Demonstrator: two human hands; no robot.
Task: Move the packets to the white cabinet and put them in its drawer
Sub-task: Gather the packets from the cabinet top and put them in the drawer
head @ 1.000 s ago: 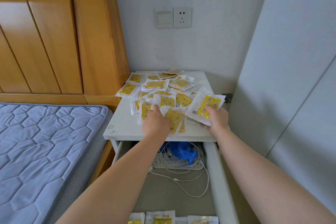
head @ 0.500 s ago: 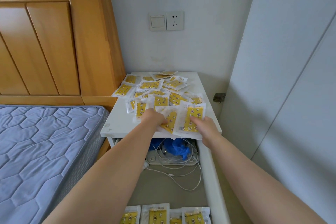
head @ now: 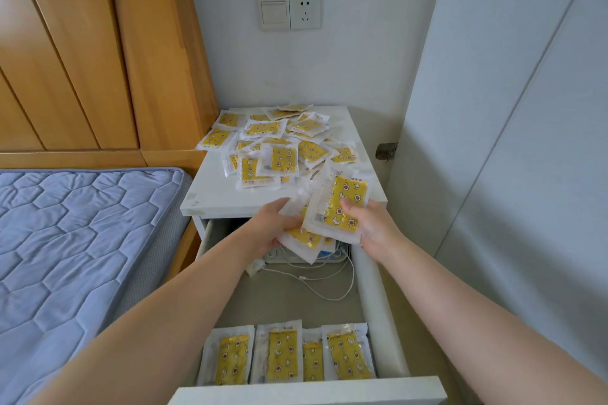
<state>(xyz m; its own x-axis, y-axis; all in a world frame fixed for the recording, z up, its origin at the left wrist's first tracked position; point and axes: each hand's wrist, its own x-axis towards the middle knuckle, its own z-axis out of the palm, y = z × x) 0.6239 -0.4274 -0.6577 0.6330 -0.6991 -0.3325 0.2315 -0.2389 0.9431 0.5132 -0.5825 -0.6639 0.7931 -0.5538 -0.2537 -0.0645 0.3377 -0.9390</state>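
Note:
Several yellow-and-clear packets (head: 278,149) lie heaped on top of the white cabinet (head: 210,199). Its drawer (head: 371,276) is pulled out below, with a row of packets (head: 284,353) standing at its front. My left hand (head: 268,225) grips a bunch of packets (head: 301,238) just past the cabinet's front edge, above the drawer's back. My right hand (head: 370,225) holds another stack of packets (head: 340,207), thumb on top, touching the left bunch.
White cables and a power strip (head: 309,265) lie at the drawer's back. A blue quilted mattress (head: 72,240) and wooden headboard (head: 98,52) stand left. A grey wardrobe panel (head: 513,141) rises right. A wall socket (head: 304,11) sits above the cabinet.
Both hands have lifted their packets off the cabinet top and drawn them back toward me, over the open drawer. My head has tilted down, showing more of the drawer.

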